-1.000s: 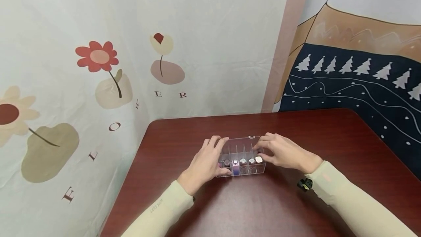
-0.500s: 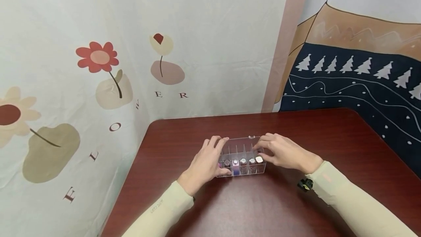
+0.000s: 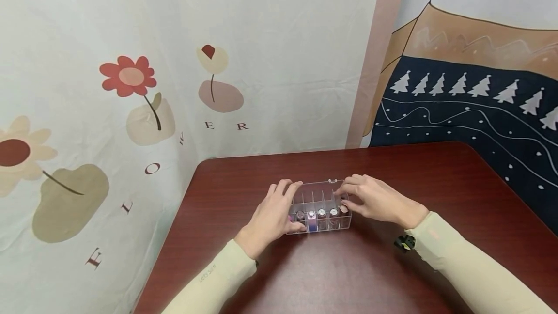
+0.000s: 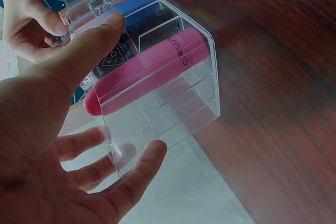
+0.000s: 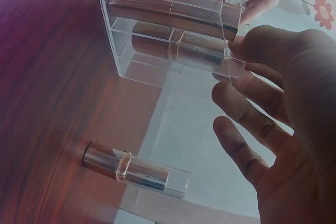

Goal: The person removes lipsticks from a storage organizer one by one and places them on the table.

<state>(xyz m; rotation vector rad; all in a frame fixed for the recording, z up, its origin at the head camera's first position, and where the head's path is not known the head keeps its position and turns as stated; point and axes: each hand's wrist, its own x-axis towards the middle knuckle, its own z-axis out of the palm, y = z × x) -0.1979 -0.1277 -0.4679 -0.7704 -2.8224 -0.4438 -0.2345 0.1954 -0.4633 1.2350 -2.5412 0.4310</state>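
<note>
Several upright tubes [image 3: 311,222] in clr divided box [image 4: 181,111]

Case [image 4: 217,77]: seen as clear and colourless.
Pink tube [image 4: 149,72]: coloured bright pink, deepened toward red at one end, marked with dark lettering.
Black tube [image 4: 118,53]: printed in white.
Two-tone tube [image 3: 312,222]: coloured lilac above, blue below.
Loose tube [image 5: 136,173]: banded in dark brown and clear.
Table [image 3: 318,275]: coloured reddish brown, streaked with darker grain.
Sleeves [image 3: 466,258]: tinted pale yellow-green.
Flower sheet [image 3: 270,23]: coloured off-white, printed with red and cream flowers.
Tree sheet [image 3: 462,105]: coloured navy, patterned with white trees, lines and dots.
</note>
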